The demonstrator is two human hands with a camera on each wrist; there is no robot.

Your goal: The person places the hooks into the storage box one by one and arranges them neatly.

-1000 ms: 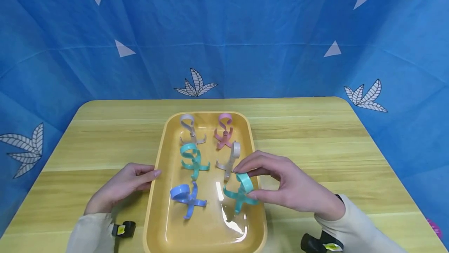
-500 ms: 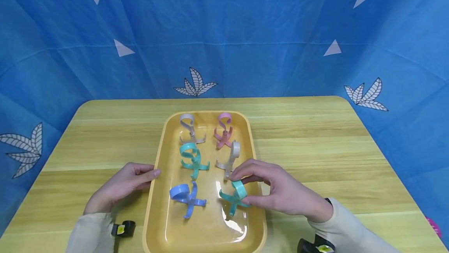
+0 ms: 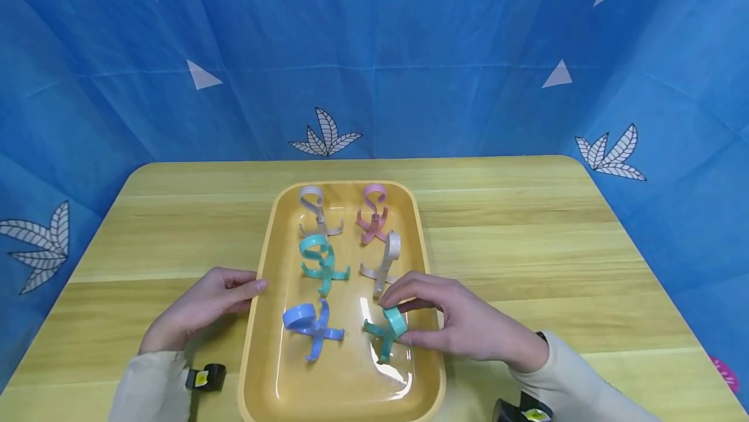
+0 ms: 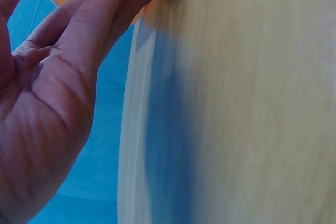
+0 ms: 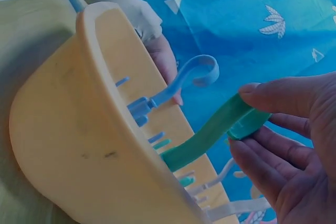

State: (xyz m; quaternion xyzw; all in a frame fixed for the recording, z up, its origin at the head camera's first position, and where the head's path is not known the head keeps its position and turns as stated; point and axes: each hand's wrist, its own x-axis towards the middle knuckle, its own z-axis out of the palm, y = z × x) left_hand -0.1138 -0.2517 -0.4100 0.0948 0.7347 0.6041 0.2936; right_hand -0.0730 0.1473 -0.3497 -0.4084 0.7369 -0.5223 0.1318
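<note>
A yellow plastic tray [image 3: 345,383] lies lengthwise in front of me. My left hand [image 3: 205,308] grips its left rim, thumb over the edge and fingers beneath. Inside the tray at the right, my right hand [image 3: 462,321] pinches the curled top of a teal claw hook [image 3: 383,332] between thumb and fingers. In the right wrist view, that teal hook [image 5: 199,142] slants up from behind the tray wall; its prongs are mostly hidden. A blue hook [image 3: 316,331] stands to its left, and a whitish hook [image 3: 383,266] stands just beyond it.
Farther back in the tray are another teal hook [image 3: 324,269], a pale lilac hook [image 3: 318,214] and a pink hook [image 3: 374,217]. A wood-grain table [image 3: 526,240] carries the tray. Blue patterned cloth [image 3: 409,51] hangs behind the table.
My right hand has moved left and slightly toward me with the teal claw hook, drawing it farther in from the tray's right wall. The left hand keeps its hold on the rim.
</note>
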